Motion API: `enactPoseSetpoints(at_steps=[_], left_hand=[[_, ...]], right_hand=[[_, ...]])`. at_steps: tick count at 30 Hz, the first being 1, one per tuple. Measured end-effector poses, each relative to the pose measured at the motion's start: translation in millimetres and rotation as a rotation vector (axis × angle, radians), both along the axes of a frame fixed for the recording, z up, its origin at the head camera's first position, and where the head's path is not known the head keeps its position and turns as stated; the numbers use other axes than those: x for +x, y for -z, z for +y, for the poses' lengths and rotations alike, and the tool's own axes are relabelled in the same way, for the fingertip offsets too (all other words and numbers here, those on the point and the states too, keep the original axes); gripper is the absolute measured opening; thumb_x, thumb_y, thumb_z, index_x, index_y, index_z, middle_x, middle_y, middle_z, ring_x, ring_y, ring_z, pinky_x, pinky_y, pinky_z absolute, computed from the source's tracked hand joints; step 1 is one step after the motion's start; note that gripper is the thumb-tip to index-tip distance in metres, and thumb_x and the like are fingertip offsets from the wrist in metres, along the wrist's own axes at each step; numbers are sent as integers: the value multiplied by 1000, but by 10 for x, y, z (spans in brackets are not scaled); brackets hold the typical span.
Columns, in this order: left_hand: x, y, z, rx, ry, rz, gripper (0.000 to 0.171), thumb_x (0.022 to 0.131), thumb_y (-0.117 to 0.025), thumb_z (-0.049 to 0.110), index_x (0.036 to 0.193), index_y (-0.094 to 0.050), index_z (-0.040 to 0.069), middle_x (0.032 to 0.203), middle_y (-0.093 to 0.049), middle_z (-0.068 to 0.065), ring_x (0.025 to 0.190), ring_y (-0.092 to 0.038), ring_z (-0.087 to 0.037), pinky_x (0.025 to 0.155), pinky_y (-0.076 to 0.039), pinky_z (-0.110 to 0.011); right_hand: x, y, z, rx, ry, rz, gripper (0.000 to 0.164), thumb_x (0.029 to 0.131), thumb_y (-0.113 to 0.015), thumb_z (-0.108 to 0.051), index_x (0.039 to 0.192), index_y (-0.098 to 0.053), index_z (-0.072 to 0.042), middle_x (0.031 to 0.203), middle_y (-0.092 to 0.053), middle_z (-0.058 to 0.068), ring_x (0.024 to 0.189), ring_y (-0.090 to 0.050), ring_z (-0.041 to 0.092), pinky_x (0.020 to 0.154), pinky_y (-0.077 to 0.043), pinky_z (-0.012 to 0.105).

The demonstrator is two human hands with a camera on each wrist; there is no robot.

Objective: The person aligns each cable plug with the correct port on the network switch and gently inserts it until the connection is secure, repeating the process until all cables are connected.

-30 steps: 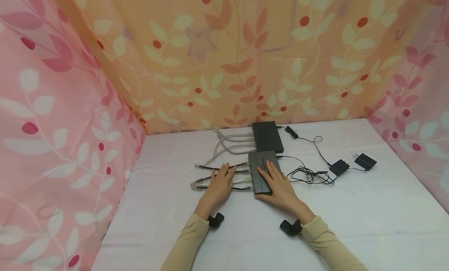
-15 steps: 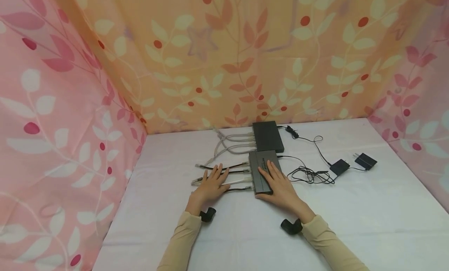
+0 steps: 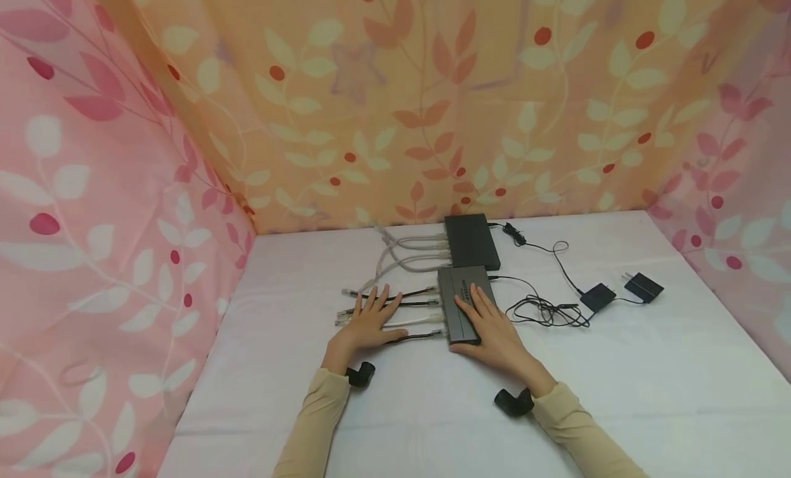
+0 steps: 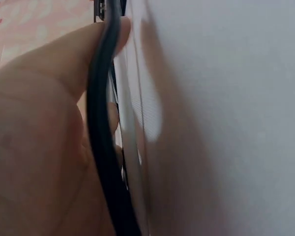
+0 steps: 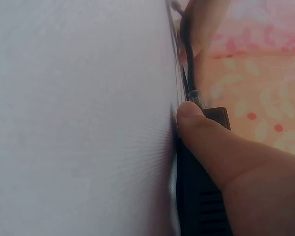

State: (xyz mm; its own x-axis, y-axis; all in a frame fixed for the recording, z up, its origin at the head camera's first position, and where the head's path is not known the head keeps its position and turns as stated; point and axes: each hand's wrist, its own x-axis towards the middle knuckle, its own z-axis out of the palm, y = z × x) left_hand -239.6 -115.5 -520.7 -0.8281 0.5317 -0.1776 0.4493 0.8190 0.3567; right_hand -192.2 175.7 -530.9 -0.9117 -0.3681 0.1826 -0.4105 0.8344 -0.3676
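A grey network switch (image 3: pixel 454 313) lies on the white-covered table, several short black and white network cables plugged along its left side. My right hand (image 3: pixel 493 330) rests on top of it with straight fingers; in the right wrist view the thumb (image 5: pixel 201 128) touches the near edge. Spread flat across the cables is my left hand (image 3: pixel 361 327), fingers extended and covering their middles. The cables' loose plugs (image 3: pixel 342 318) show beyond its fingers. In the left wrist view a black cable (image 4: pixel 103 118) passes close in front of the palm.
Behind sits a black network box (image 3: pixel 471 241) with several grey cables (image 3: pixel 402 258) on its left. To the right lie a bundled black power cord (image 3: pixel 546 310) and two power adapters, a nearer-left adapter (image 3: pixel 597 297) and a right adapter (image 3: pixel 644 286). Patterned curtains surround the table.
My left hand has slid left along the cables, away from the switch, baring more of their plugged ends. My right hand and the switch have stayed in place.
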Motion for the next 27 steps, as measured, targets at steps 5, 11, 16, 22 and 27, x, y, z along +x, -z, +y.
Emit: enactPoseSetpoints(at_steps=[5,11,16,22,27], left_hand=[[-1,38,-6,-13,-7,28,76,89,-41,62,150,-14,25,156,-2,-8,142,6,-33,110,8,-56],[33,38,-11,2,-22,37,75,90,-41,62,149,-14,25,156,-2,-8,142,6,-32,110,8,-56],[84,16,-29,16,-28,22,76,89,-40,62,149,-14,25,156,-1,-8,142,6,-32,110,8,-56],[102,5,-32,38,-17,26,75,90,-39,62,149,-15,23,156,-3,-9,142,5,-33,110,6,-55],[106,17,-49,28,-29,22,74,90,-39,62,149,-14,24,156,-3,-7,142,5,-31,111,7,-54]], right_hand=[[29,11,-3,-1,-4,14,93,74,-66,-62,147,-28,-19,155,-11,16,142,-9,33,99,-26,65],[25,2,-18,8,-21,72,94,72,-69,-59,145,-32,-15,153,-15,19,140,-14,35,100,-24,65],[46,10,-38,16,-30,55,94,72,-69,-59,146,-31,-14,153,-14,20,140,-13,36,102,-20,65],[75,14,-40,8,-23,57,94,71,-70,-58,145,-31,-14,153,-15,20,140,-13,36,104,-17,65],[83,6,-41,-11,-45,33,97,71,-70,-59,146,-29,-15,153,-12,20,141,-10,37,104,-14,66]])
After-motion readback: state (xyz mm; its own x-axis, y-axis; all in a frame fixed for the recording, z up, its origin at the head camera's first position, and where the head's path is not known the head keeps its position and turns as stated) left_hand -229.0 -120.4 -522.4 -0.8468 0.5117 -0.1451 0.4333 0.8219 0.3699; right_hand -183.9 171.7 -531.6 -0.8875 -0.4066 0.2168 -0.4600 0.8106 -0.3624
